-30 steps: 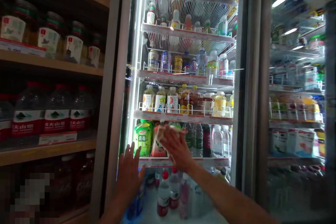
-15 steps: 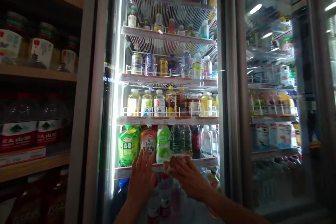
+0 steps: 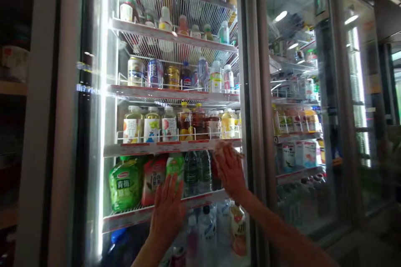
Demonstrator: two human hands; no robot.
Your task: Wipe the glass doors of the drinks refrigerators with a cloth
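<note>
A closed glass fridge door stands before me, with drinks on wire shelves behind it. Against the glass, my right hand (image 3: 231,173) presses a pale crumpled cloth (image 3: 226,150), level with the shelf edge above the water bottles. My left hand (image 3: 168,210) lies flat on the glass lower down, fingers stretched out and holding nothing. Behind its fingertips are a green bottle (image 3: 175,164) and a red-labelled bottle (image 3: 153,177). A large green jug-shaped bottle (image 3: 125,183) sits further left.
Metal door frames (image 3: 258,91) border the glass on the right. Beyond them is another glass door with cartons (image 3: 305,154) and bottles inside. Dim wooden shelves (image 3: 14,87) with goods stand at the far left.
My right hand has moved up and to the right with the cloth. The left hand stays flat, slightly lower. My view has turned right and come closer to the fridge.
</note>
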